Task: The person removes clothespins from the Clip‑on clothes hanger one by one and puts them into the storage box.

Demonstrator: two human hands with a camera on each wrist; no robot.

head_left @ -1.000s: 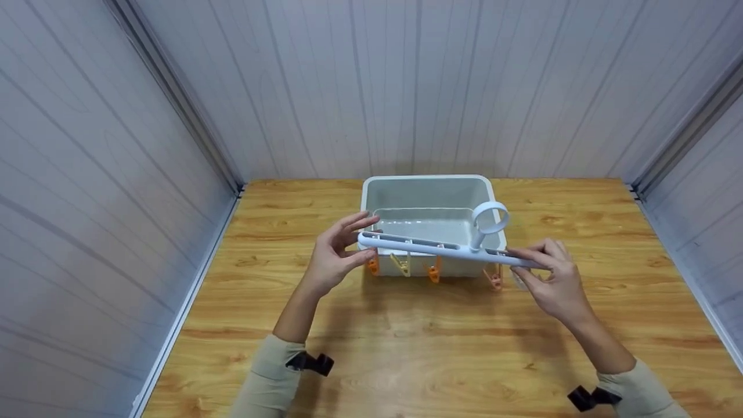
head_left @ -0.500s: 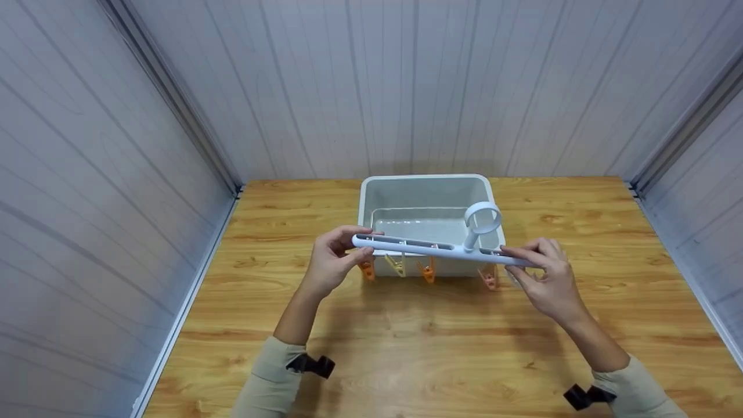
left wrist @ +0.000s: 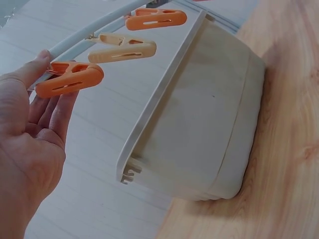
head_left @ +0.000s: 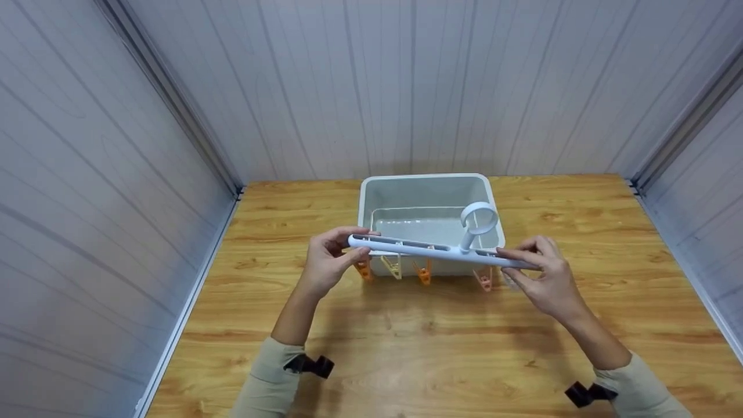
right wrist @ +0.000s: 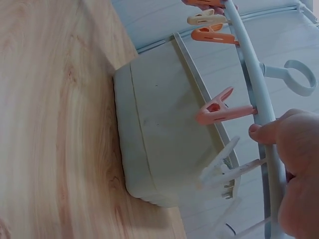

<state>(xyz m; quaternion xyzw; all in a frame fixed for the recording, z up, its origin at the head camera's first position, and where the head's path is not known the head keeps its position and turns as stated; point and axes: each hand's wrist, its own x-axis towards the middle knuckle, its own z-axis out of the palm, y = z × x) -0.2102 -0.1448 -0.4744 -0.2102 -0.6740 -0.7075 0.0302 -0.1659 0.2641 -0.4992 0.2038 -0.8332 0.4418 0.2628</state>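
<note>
A white clip hanger bar point(head_left: 418, 251) spans between my two hands, in front of and above a bin's near rim. Its left end is pinched between thumb and fingers of my left hand point(head_left: 325, 264). My right hand point(head_left: 548, 281) pinches the right end, thumb and fingers on opposite sides. A ring hook on a short stem point(head_left: 468, 239) rises from the bar. Clips dangle below: an orange clip point(left wrist: 72, 79) by my left hand, a cream clip point(left wrist: 124, 48), another orange clip point(left wrist: 157, 19), a pink clip point(right wrist: 224, 112) and clear clips point(right wrist: 222, 172) near my right hand.
The light grey bin point(head_left: 426, 194) stands on the wood-patterned table point(head_left: 406, 342), near its back edge. Pale panels rise at the back point(head_left: 313, 87), left and right. Black wrist cameras sit on both sleeves point(head_left: 270, 371).
My left fingers, spread apart a second ago, have closed onto the bar's end. The hanger has shifted slightly left together with both hands. The bin stays in place.
</note>
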